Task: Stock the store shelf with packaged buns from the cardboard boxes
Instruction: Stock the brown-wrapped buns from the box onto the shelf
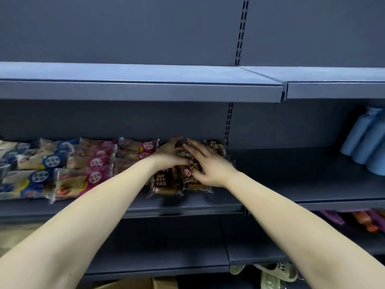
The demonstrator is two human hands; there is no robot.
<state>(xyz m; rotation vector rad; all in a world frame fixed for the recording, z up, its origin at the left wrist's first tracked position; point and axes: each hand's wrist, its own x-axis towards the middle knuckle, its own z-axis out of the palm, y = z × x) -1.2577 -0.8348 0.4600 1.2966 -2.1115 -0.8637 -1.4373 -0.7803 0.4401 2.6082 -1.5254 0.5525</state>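
Packaged buns (164,184) in glossy dark-brown plastic wrappers with white lettering lie in a small crinkled cluster on the matte grey-blue metal shelf (291,184), at its middle tier. The left hand (169,153) reaches into the back of the cluster, its fingers curled round one wrapper. The right hand (208,167) lies just beside it, its fingers spread wide and straight, pressing flat on the tops of the packs. Left of the cluster lie rows of shiny pink-labelled bun packs (98,163) and blue-labelled bun packs (41,163). Smooth pale-blue bottles (364,142) stand far right. A brown cardboard box (125,285) shows at the bottom edge.
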